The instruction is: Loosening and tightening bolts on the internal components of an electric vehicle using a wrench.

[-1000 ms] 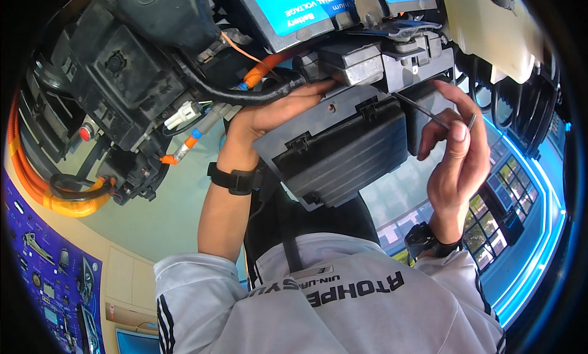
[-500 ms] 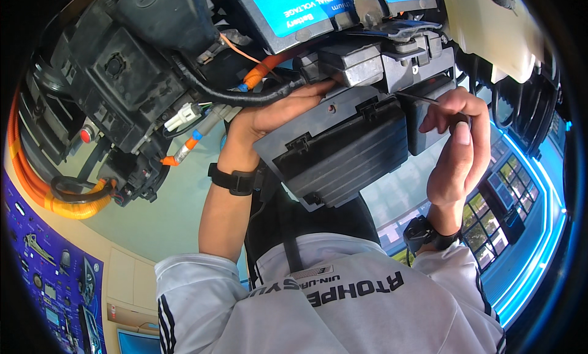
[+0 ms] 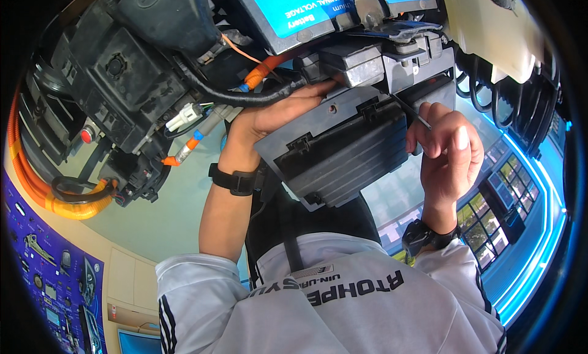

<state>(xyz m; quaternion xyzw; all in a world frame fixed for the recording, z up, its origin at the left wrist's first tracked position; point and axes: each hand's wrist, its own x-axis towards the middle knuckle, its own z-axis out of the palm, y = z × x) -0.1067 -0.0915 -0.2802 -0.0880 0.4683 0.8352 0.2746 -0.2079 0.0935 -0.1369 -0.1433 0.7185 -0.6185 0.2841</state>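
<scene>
A tilted grey bracket [image 3: 278, 155] carries a black ribbed box [image 3: 349, 161] in the middle of the view. My left hand [image 3: 282, 114] reaches behind the bracket's upper left edge and holds it. The fingers lie stretched along it; their tips and the thumb are hidden. At the bracket's upper right corner, my right hand [image 3: 450, 145] is closed with curled fingers on a thin metal rod [image 3: 418, 114]. This rod slants up and left toward the joint beside the grey plate [image 3: 401, 75]. Whatever sits at its far tip cannot be made out.
Just above the bracket sits a flat black box [image 3: 355, 63], below a blue-labelled battery [image 3: 294, 14]. A thick black cable [image 3: 239, 96] and orange cables [image 3: 43, 197] run at the left, near a white connector [image 3: 184, 117]. A cream tank [image 3: 502, 35] hangs upper right.
My right hand has moved slightly down and left, and its fingers have curled further. The metal rod has swung from nearly level to a steeper slant. My left hand stays nearly still.
</scene>
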